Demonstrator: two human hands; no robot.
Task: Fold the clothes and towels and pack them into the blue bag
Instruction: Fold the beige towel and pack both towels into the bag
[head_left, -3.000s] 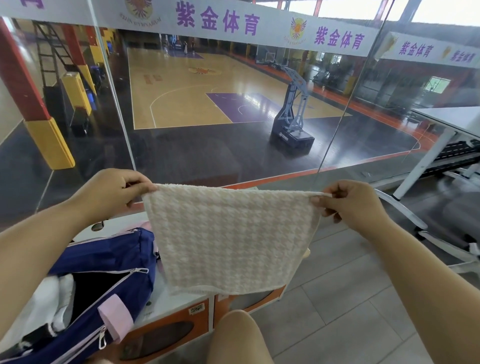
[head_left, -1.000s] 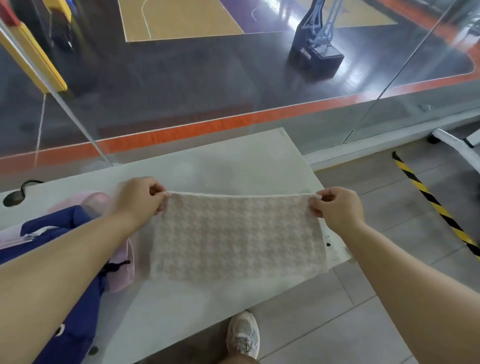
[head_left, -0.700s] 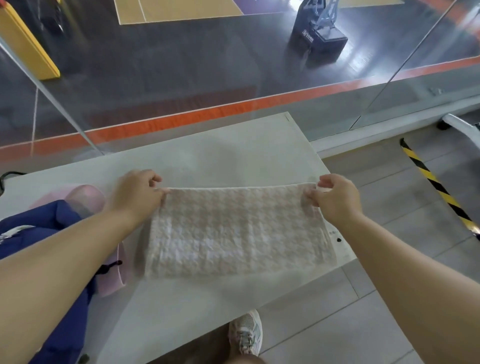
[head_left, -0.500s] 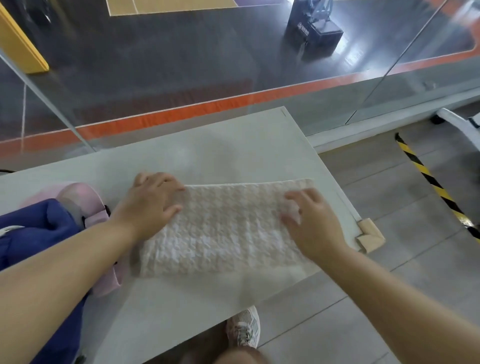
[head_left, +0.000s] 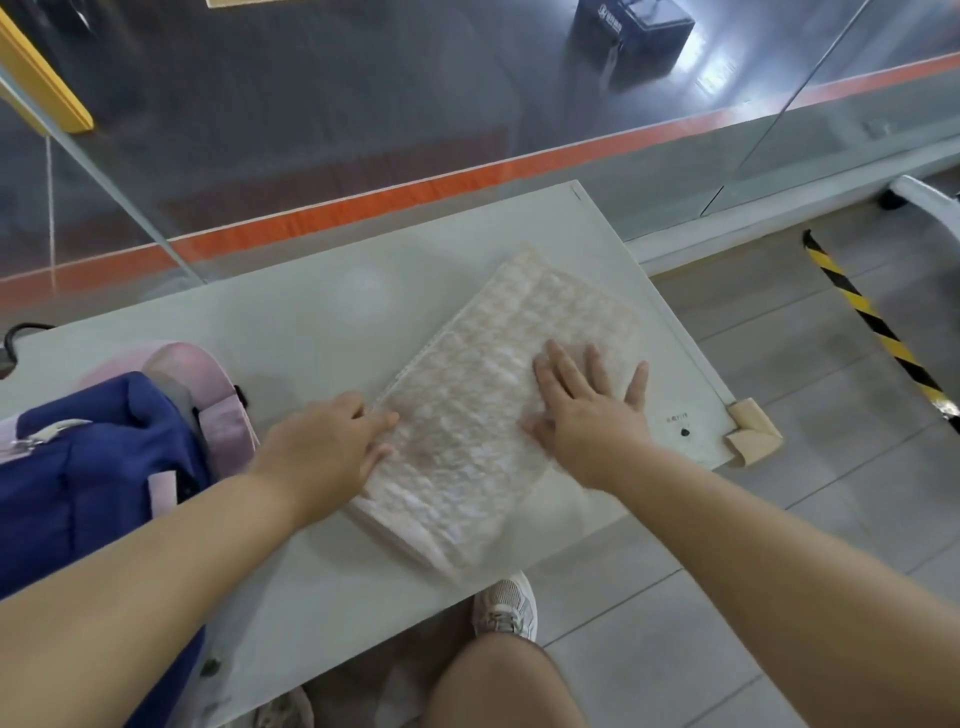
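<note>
A cream, waffle-textured towel (head_left: 498, 410), folded into a thick rectangle, lies askew toward the right end of the smooth pale tabletop (head_left: 322, 306). The right hand (head_left: 587, 410) presses flat on it, fingers spread; the left hand (head_left: 327, 447) touches its left edge, fingers extended. The blue bag (head_left: 88, 483), soft fabric with pink trim, sits at the tabletop's left end; its contents are not visible.

One white table (head_left: 322, 312) bears the rest. On it lies one folded towel (head_left: 498, 374), cream with a houndstooth weave, and two hands rest on that towel: the left hand (head_left: 332, 441) and the right hand (head_left: 587, 410). One blue bag (head_left: 88, 483) (pink trim) sits at the table's left end. Two sneakers show below the table's near edge.
</note>
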